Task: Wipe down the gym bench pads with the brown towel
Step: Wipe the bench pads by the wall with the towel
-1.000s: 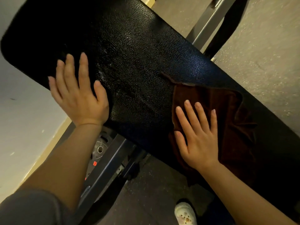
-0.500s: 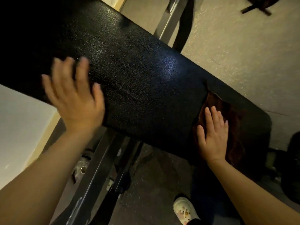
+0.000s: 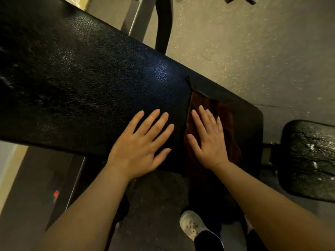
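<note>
Left hand (image 3: 143,142) now beside towel (image 3: 230,127)

you're in a gym: a long black textured vinyl bench pad (image 3: 87,84) on a grey metal frame (image 3: 137,17), a smaller black seat pad (image 3: 308,160) right, speckled rubber floor (image 3: 253,51).

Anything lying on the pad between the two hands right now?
No. In the head view, only a bare strip of black bench pad separates the left hand from the right hand pressing the brown towel.
</note>
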Available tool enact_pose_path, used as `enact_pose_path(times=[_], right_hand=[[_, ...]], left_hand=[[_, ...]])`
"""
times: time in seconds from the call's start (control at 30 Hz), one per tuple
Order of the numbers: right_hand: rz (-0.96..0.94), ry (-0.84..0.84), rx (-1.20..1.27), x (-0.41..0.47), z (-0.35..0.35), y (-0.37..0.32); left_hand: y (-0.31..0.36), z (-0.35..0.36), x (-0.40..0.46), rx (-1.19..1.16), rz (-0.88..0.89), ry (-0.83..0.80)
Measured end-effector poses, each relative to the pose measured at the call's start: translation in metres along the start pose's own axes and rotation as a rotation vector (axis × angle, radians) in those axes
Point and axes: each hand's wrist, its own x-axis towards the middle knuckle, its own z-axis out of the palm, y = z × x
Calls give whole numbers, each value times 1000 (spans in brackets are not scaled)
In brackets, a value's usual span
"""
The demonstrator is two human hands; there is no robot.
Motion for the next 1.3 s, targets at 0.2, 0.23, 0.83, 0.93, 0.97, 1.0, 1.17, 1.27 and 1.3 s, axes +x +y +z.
enact_pose_path(times=[0.2,0.23,0.83,0.93,0.97,1.0,1.17,1.27,1.3], right_hand=[[12,-38,-16,13,-9,53],[40,-38,-12,14,-10,61],[1041,0,73,-1,-11,106],[938,-32,59,-13,-6,68],[899,-40,67,-15,-6,54],[850,-44,73,-17,-5,40],[391,-52,131,-31,2,-15],[142,-74,146,-40,-2,-3],[87,-74,134,-41,-4,11]], left_hand=[[-1,-1,1,19,-2,-35],[-1,0,1,17,0,-35],[2,6,-1,80,-3,-50],[1,5,1,86,-5,-61],[2,5,1,87,-8,-67],[2,4,2,85,-12,-74],[4,3,1,85,-22,-92],[5,2,1,85,-24,-88],[6,2,1,83,-26,-83]])
